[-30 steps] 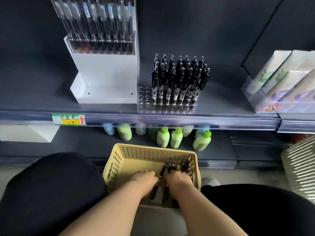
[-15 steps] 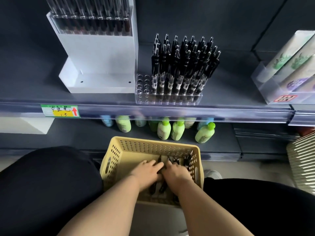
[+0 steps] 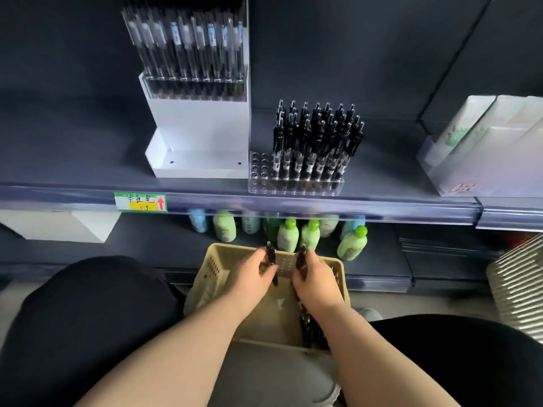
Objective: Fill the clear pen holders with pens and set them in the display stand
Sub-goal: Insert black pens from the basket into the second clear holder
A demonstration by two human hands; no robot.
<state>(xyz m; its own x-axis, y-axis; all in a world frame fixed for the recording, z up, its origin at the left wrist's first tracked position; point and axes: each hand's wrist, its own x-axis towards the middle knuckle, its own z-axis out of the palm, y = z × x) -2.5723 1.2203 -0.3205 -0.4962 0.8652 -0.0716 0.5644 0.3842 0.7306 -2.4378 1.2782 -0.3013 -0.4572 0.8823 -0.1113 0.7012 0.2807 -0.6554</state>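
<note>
Your left hand (image 3: 254,274) is over the far rim of the yellow basket (image 3: 207,284). Its fingers are curled round a black pen (image 3: 270,255), whose end sticks up past your knuckles toward the shelf. Your right hand (image 3: 316,284) is just beside it, over the basket's far right corner, with its fingers closed round a bunch of pens (image 3: 301,259); you cannot tell how many. The two hands are near each other but apart. Under your right wrist a loose heap of pens (image 3: 308,327) lies along the basket's right wall, and the basket sits between your knees (image 3: 88,318). At the front edge of the upper shelf (image 3: 382,171) stands the clear pen holder (image 3: 260,171), with upright pens (image 3: 317,136) in all but its leftmost columns of holes. Against its left end, touching or just beside it, is the white display stand (image 3: 199,124), which has a second clear holder (image 3: 191,88) of pens set in its upper tier. A green and yellow price label (image 3: 140,202) is on the shelf's front rail below the stand. At the right end of the shelf a clear tray (image 3: 435,168) holds pale packets. Green and blue bottles (image 3: 286,235) stand on the lower shelf beyond the basket, and a white box (image 3: 64,226) sits toward its left end.
</note>
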